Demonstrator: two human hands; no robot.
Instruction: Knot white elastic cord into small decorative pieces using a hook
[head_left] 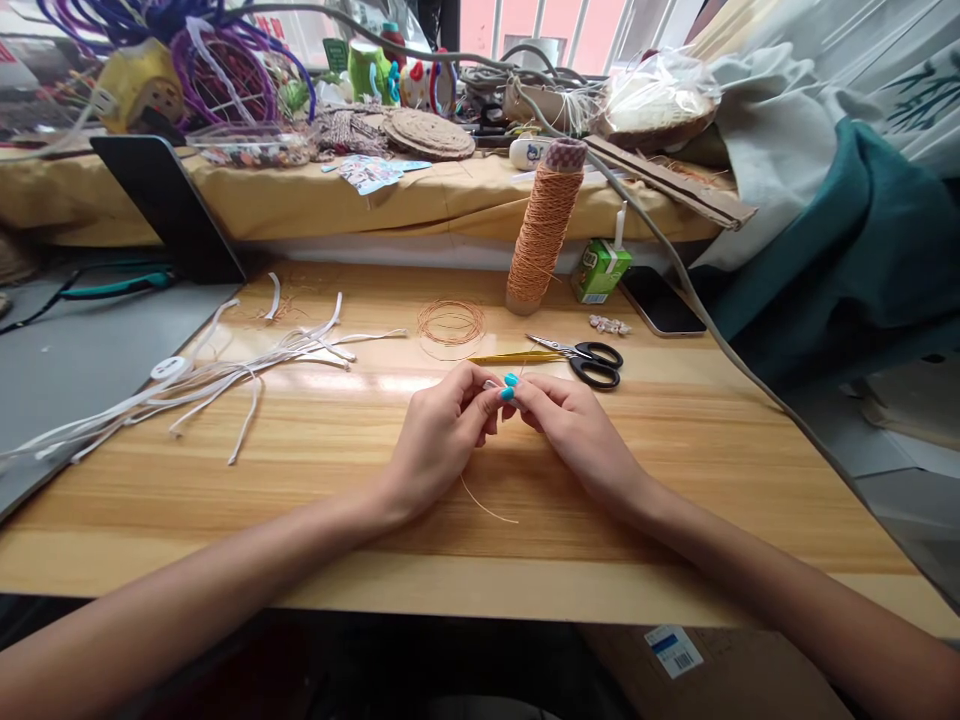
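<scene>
My left hand (pixel 446 425) and my right hand (pixel 574 420) meet above the middle of the wooden table, fingertips pinched together. A short bit of white cord (pixel 490 384) pokes out between the fingers; most of it is hidden. Thin orange thread (pixel 487 506) trails below my left hand onto the wood, and a fine strand also shows above my right fingertips. Just beyond the hands lie gold tweezers (pixel 517 357) and black-handled scissors (pixel 595 363). A loose coil of orange thread (pixel 451 323) rests behind them.
White cords (pixel 247 368) spread across the left side. A tall spool of orange twine (pixel 546 230) stands at the back, beside a green drink carton (pixel 602 270) and a phone (pixel 664 300). A dark tablet (pixel 169 208) leans at left. A grey cable (pixel 697 295) runs down the right.
</scene>
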